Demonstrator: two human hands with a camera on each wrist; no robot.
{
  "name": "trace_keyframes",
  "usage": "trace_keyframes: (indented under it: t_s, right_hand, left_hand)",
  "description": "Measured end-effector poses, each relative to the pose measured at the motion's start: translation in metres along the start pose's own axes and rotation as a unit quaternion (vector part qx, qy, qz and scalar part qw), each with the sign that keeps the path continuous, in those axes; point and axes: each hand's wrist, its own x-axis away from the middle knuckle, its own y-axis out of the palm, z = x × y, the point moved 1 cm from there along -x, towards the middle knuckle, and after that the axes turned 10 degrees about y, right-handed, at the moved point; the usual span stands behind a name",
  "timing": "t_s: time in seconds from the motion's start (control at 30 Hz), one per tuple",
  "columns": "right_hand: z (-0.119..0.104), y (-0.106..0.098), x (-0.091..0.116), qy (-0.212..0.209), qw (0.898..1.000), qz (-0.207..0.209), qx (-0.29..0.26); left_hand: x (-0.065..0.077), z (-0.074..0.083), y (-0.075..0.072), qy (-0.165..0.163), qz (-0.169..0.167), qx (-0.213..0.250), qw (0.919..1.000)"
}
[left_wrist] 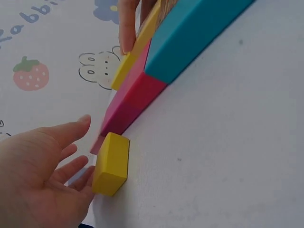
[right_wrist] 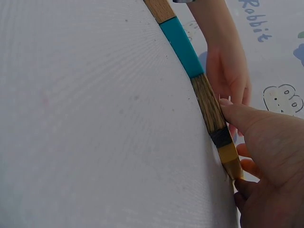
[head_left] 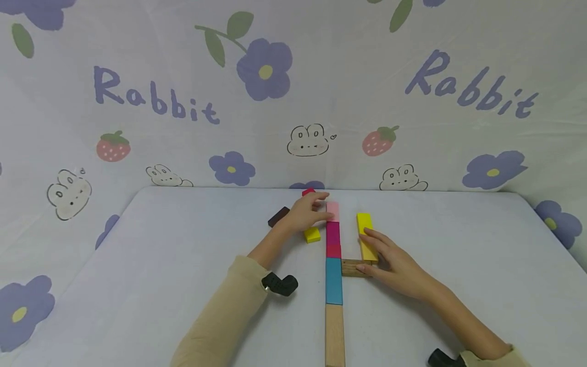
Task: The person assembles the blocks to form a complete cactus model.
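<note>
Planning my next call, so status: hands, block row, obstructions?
Left hand at pink block. Right hand on long yellow block. Block row lies end to end. Short yellow block close by left hand, possibly in the way.

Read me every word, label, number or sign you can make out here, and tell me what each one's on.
"Rabbit": purple lettering, left on the patterned backdrop, head view.
"Rabbit": right on that backdrop, slanting.
"Rabbit": backdrop, right wrist view.
Left wrist view: cut-off lettering on the backdrop, not fully readable.
Blocks: no lettering visible.
</note>
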Motion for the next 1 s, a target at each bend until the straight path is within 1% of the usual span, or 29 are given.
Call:
trace_keyframes:
  t_s: [0.2, 0.33, 0.43, 0.7, 1.0]
  right_hand:
    - [0.0, 0.0, 0.0, 0.0, 1.0, 0.0, -0.002]
    - [0.001, 0.0, 0.0, -0.002, 1.0, 0.001, -0.004]
    - [0.002, 0.001, 0.0, -0.002, 1.0, 0.0, -0.005]
    - [0.002, 0.001, -0.001, 0.0, 1.0, -0.002, -0.003]
    - [0.0, 0.0, 0.001, 0.0, 1.0, -0.001, -0.004]
  left_hand:
    - [0.014, 0.009, -0.002, 0.007, 0.032, 0.025, 0.9991]
    - [0.025, 0.013, -0.004, -0.003, 0.056, 0.042, 0.9975]
    - [0.035, 0.014, -0.005, -0.006, 0.068, 0.047, 0.9965]
    - [0.057, 0.011, -0.002, -0.004, 0.074, 0.045, 0.9962]
    - [0.071, 0.011, -0.002, 0.002, 0.068, 0.038, 0.997]
